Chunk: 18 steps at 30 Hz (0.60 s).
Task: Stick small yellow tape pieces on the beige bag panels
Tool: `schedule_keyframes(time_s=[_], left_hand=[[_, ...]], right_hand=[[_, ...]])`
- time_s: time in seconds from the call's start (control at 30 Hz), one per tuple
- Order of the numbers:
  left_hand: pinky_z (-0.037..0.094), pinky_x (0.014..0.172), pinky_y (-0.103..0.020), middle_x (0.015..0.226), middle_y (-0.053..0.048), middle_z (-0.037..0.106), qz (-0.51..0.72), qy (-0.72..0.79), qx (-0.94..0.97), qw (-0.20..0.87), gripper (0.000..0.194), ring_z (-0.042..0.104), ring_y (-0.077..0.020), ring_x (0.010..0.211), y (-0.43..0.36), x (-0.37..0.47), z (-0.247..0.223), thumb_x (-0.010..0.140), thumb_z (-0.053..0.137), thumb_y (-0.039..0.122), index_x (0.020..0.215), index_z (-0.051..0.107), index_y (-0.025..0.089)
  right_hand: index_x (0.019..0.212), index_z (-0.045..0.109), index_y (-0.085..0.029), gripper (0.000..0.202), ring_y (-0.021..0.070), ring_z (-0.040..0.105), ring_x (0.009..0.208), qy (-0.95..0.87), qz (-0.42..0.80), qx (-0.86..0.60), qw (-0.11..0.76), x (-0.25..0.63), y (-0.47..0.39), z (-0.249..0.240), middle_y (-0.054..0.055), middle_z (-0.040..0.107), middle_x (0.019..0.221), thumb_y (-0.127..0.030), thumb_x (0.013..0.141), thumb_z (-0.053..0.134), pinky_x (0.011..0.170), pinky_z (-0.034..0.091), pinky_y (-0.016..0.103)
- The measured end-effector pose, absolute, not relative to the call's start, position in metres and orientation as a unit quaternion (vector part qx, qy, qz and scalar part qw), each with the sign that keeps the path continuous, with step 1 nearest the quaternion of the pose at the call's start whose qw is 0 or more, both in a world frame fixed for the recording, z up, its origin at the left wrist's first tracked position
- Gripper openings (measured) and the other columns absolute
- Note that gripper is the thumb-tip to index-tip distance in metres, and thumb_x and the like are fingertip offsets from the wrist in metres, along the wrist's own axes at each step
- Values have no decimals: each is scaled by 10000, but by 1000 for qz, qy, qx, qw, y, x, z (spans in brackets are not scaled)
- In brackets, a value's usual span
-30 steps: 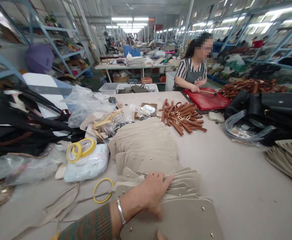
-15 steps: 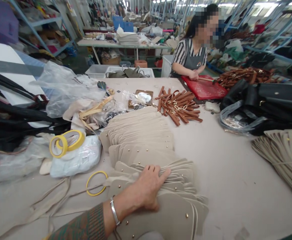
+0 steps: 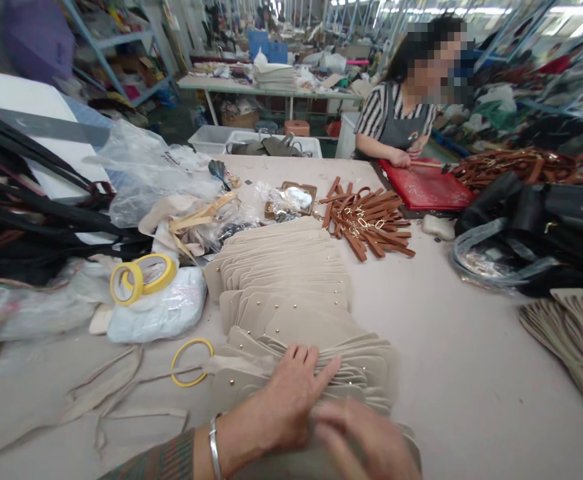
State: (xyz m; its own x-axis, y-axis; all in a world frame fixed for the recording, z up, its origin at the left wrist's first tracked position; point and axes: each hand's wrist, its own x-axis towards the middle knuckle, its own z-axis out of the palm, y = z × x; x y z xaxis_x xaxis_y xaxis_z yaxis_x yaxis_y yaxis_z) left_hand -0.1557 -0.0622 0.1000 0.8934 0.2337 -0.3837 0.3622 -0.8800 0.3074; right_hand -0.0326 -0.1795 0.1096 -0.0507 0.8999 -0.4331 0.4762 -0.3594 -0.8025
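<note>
Beige flat panels with rounded corners and small gold studs [image 3: 291, 267] lie overlapping in a long row on the table. My left hand [image 3: 294, 393], a silver bangle at its wrist, rests palm down across the near part of the row, its index finger spread from the others. Just right of it and nearer to me, my right hand [image 3: 366, 437] is over the nearest panels. It is smeared by motion, so I cannot make out its fingers or anything in them. Both hands partly cover the nearest panels.
Yellow tape rolls [image 3: 154, 275] sit on a plastic-wrapped packet [image 3: 158, 310]; another yellow ring [image 3: 192, 363] lies by beige strips. Brown straps with metal clasps [image 3: 366, 220] lie beyond the panels. At right are a black bag [image 3: 536, 233] and more beige pieces [image 3: 571, 340]. A co-worker [image 3: 396, 120] stands across the table.
My right hand has come into view at the bottom, over the nearest panels. My left hand stays on the row. The camera has turned slightly left.
</note>
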Motion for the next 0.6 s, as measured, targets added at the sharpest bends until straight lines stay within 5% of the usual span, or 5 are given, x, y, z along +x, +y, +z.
schedule_keyframes(time_s=[0.13,0.2,0.3,0.5,0.6], left_hand=[[327,967,-510,1315,-208,444,-173,166,955,177,989,451,-355,1119,-80,-159,90,664,728,430,1464,191,204],[353,918,-498,1297,-202,483,-137,182,960,163,751,496,-334,1071,-89,-160,79,845,578,397,1471,184,272],[368,875,-471,1245,-183,540,-75,203,967,136,527,535,-305,1005,-99,-161,63,963,364,318,1467,210,313],[369,861,-451,1187,-156,588,-27,203,972,112,471,561,-277,956,-101,-163,56,986,293,336,1451,225,303],[372,856,-447,1169,-150,599,-25,200,974,106,469,565,-272,946,-101,-162,55,985,292,311,1448,218,301]], right_hand=[[1252,556,-113,431,276,542,1179,-596,303,-743,38,26,-99,86,172,617,1228,-244,842,545,990,409,394],[1239,539,-64,477,284,548,1165,-611,286,-738,-6,41,-70,68,201,624,1196,-233,797,601,969,408,377],[1204,532,-62,507,295,568,1123,-615,278,-737,-33,45,-51,49,206,625,1167,-257,752,657,927,413,364],[1141,566,-120,525,252,653,953,-634,297,-707,-101,46,-45,39,138,692,1042,-334,688,724,749,445,295],[1031,649,-203,357,207,679,852,-669,322,-658,-125,42,-42,40,60,736,926,-352,712,711,673,435,256]])
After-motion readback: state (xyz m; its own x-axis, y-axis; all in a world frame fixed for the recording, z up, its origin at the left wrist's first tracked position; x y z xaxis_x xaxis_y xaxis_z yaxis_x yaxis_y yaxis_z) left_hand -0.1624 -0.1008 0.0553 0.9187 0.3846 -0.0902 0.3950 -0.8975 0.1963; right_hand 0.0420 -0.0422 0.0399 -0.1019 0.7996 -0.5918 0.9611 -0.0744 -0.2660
